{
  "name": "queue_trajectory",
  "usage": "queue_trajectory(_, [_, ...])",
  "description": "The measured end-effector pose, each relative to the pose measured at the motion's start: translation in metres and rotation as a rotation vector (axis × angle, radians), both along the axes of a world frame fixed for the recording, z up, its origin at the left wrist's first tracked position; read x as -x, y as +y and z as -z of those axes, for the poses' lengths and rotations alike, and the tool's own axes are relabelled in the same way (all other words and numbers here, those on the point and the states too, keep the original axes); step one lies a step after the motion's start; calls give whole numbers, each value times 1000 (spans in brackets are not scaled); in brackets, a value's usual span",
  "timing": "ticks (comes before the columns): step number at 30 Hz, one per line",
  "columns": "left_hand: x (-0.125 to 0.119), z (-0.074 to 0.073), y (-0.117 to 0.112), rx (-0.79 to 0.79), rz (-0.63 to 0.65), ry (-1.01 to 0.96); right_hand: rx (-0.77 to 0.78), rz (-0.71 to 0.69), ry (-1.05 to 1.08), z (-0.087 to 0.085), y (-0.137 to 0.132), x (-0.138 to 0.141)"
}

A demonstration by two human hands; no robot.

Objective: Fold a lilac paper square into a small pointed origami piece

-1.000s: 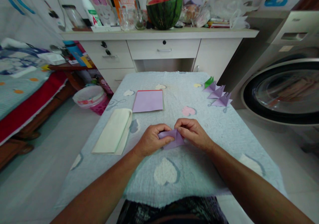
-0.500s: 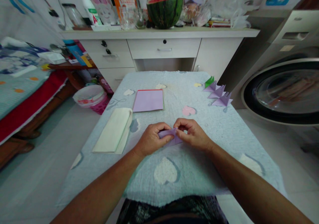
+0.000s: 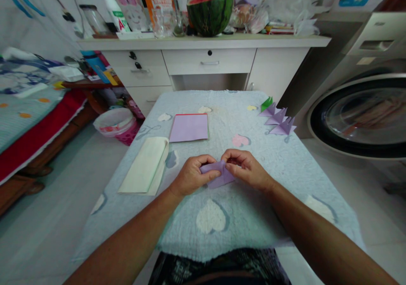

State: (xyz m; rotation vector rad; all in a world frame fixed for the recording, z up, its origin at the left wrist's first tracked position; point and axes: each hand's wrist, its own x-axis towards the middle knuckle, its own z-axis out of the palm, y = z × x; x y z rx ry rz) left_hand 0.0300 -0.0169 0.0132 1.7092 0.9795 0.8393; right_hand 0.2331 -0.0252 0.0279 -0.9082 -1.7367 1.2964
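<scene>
A partly folded piece of purple paper (image 3: 218,182) is held just above the cloth-covered table, between both hands. My left hand (image 3: 194,174) pinches its left side, with the thumb lying along the near face. At the upper right edge, the thumb and fingertips of my right hand (image 3: 246,168) are closed on the same paper. My fingers hide parts of its folds. Beyond my hands lies a stack of square paper (image 3: 189,127), purple on top with a red edge showing. Folded purple paper pieces (image 3: 281,120) and a green one (image 3: 267,103) stand in a row at the far right.
A folded pale-cream sheet (image 3: 142,166) lies left of my hands on the tablecloth (image 3: 211,242). Behind the table stands a white cabinet (image 3: 203,44) carrying a cut watermelon (image 3: 209,16). A washing machine (image 3: 364,86) is at the right, a pink bin (image 3: 117,126) at the left.
The purple paper has tilted slightly, and more of its lower part shows below my fingers. Both hands keep their pinch and have shifted only a little.
</scene>
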Motion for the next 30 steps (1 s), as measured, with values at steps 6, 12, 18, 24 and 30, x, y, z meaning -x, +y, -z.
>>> queue_trajectory(6, [1, 0, 0, 15, 2, -5, 18, -7, -14, 2, 0, 1])
queue_trajectory(12, [1, 0, 1, 13, 17, 3, 16, -3, -10, 3, 1, 2])
queue_trajectory(18, [-1, -1, 0, 2, 25, 13, 8, 32, -33, 4, 1, 5])
queue_trajectory(24, [-1, -1, -2, -17, 31, 25, -24, 53, -63, 3, -1, 8])
queue_trajectory(30, [-2, -2, -1, -30, 24, 19, -53, 60, -95, 0, -2, 7])
